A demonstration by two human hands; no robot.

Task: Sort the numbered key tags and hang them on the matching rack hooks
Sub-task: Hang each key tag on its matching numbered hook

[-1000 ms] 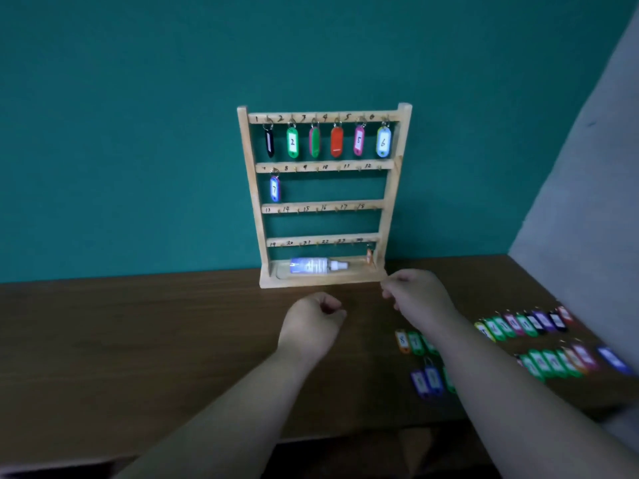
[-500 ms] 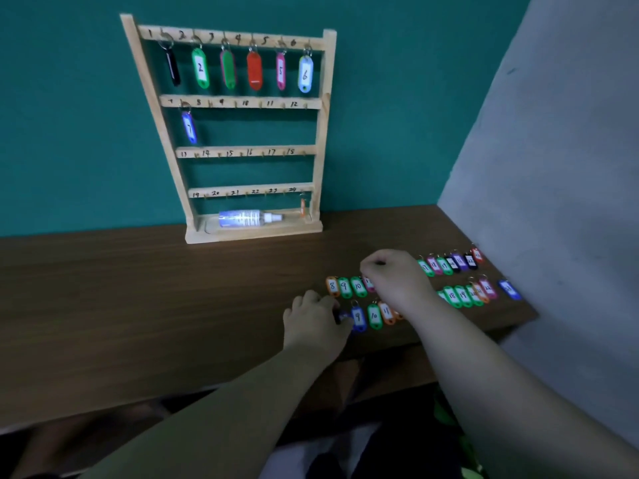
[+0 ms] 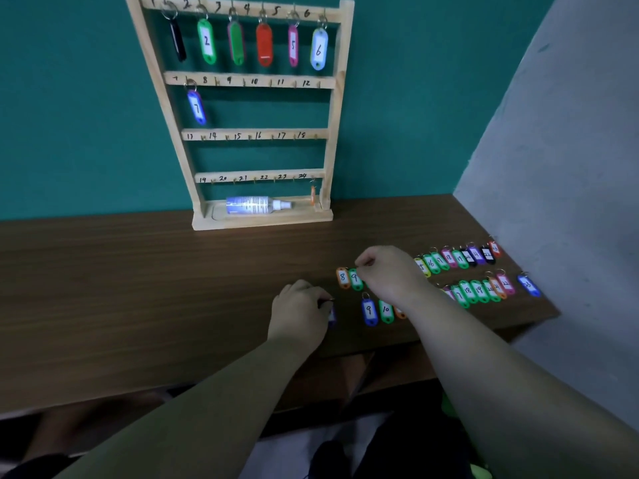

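1. Left hand [image 3: 300, 314]: the fingers are curled and pinch a purple tag [image 3: 332, 316] at its ring end. The fingers hide most of the tag. It cannot be determined whether the tag is lifted off the table [image 3: 138, 288].
2. Right hand [image 3: 389, 271]: the fingers are curled, with the fingertips at the top end of the green tag 9 [image 3: 356, 280]. It cannot be determined whether they grip its ring.
3. The orange tag 8 [image 3: 342, 277] lies flat just beside the green tag 9, on the side away from the right hand.
4. The blue tag 9 [image 3: 369, 311] and the green tag 10 [image 3: 386, 310] lie side by side in the nearer row, between the purple tag and the right wrist.
5. Beyond the right wrist, more tags lie in a far row [image 3: 460, 259] and a near row [image 3: 479, 290], with numbers in the teens and twenties. A lone blue tag [image 3: 528, 285] lies past the end of the near row.
6. The rack [image 3: 337, 98] stands upright at the back of the table against the teal wall [image 3: 69, 115]. Its four rails are marked 1 to 24 by hand.
7. Top rail, positions 1 to 6: black tag [image 3: 178, 43], green tag 2 [image 3: 206, 41], plain green tag [image 3: 236, 43], red tag [image 3: 264, 44], pink tag 5 [image 3: 293, 46], pale blue tag 6 [image 3: 318, 49].
8. The blue tag 7 [image 3: 196, 107] hangs at position 7 on the second rail. A small orange tag [image 3: 313, 195] hangs at position 24.
9. A spray bottle [image 3: 254, 205] lies on its side in the rack's base.
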